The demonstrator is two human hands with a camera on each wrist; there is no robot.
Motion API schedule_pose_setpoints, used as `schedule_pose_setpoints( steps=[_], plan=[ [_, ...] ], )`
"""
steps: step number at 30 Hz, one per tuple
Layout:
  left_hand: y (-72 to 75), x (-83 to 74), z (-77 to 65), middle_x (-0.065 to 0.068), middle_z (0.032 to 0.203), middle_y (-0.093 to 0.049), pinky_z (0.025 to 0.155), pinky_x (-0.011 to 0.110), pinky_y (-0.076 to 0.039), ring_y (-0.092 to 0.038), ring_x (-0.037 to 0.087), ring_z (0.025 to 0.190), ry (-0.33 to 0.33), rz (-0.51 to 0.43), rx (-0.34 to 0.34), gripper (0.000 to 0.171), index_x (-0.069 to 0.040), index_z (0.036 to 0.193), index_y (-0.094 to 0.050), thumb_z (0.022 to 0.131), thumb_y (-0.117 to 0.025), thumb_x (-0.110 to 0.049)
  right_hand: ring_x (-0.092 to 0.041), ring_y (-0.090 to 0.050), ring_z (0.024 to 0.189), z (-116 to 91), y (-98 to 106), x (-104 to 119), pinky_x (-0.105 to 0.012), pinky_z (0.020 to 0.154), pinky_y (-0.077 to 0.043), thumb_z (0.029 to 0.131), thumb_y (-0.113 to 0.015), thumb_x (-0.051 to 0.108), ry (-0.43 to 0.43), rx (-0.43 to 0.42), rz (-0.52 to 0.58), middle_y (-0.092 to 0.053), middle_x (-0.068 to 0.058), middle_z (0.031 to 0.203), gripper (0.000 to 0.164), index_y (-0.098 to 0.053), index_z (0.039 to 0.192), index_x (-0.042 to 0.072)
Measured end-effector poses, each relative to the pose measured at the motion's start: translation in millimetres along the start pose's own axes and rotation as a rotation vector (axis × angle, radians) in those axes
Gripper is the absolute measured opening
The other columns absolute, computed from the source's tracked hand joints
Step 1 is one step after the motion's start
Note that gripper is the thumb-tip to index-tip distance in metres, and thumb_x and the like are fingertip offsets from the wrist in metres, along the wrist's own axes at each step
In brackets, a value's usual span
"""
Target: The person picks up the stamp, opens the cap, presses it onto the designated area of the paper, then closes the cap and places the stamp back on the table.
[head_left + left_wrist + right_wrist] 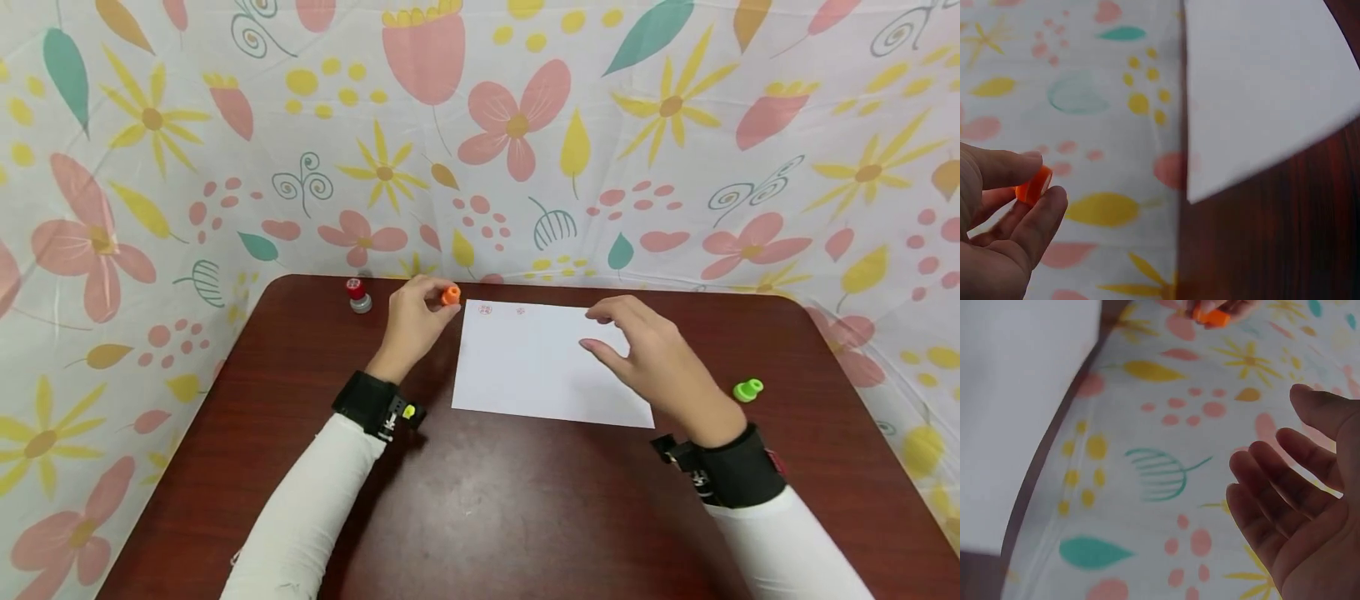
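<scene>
My left hand (pixel 416 321) pinches a small orange stamp (pixel 450 295) between thumb and fingers, just off the upper left corner of a white sheet of paper (pixel 540 367). In the left wrist view, the thumb and fingertips cover part of the orange stamp (pixel 1034 186). Two small reddish stamp prints (pixel 485 309) show along the paper's top edge. Over the paper's right side, my right hand (pixel 648 358) is held with fingers and thumb spread apart and nothing between them. The right wrist view shows that hand (pixel 1300 494) with its fingers loosely bent.
A red-topped stamp with a grey base (pixel 358 296) stands at the back left of the dark wooden table (pixel 480 500). To the right of the right hand lies a small green stamp (pixel 747 390). A flower-patterned cloth (pixel 517 125) hangs behind and beside the table.
</scene>
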State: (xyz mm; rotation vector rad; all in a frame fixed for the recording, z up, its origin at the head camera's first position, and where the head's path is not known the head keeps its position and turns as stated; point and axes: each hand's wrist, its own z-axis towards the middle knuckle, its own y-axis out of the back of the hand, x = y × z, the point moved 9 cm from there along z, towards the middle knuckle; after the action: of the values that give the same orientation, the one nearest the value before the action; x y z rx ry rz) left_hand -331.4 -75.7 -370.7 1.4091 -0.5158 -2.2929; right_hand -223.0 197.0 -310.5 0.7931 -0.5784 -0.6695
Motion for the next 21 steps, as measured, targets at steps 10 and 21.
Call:
schedule_pose_setpoints(
  steps=[10, 21],
  plan=[
    [-4.2, 54.4, 28.8, 0.015, 0.099, -0.076, 0.091, 0.044, -0.057, -0.069, 0.03, 0.097, 0.153, 0.125, 0.095, 0.018, -0.003, 0.105, -0.076, 0.088, -0.081, -0.006, -0.021, -0.06, 0.082, -6, 28, -21, -0.04, 0.067, -0.054, 0.075, -0.087, 0.006, 0.152, 0.089, -0.161, -0.064, -0.009, 0.099, 0.04, -0.065, 0.108, 0.003],
    [-17.9, 92.8, 44.7, 0.017, 0.104, -0.07, 0.088, 0.04, -0.058, -0.063, 0.03, 0.097, 0.225, 0.191, 0.207, 0.02, 0.001, 0.109, -0.07, 0.091, -0.077, -0.005, -0.021, -0.06, 0.082, -16, 33, -30, -0.039, 0.064, -0.057, 0.069, -0.09, 0.003, 0.245, 0.159, -0.193, -0.063, -0.008, 0.095, 0.045, -0.065, 0.107, 0.0]
  ],
)
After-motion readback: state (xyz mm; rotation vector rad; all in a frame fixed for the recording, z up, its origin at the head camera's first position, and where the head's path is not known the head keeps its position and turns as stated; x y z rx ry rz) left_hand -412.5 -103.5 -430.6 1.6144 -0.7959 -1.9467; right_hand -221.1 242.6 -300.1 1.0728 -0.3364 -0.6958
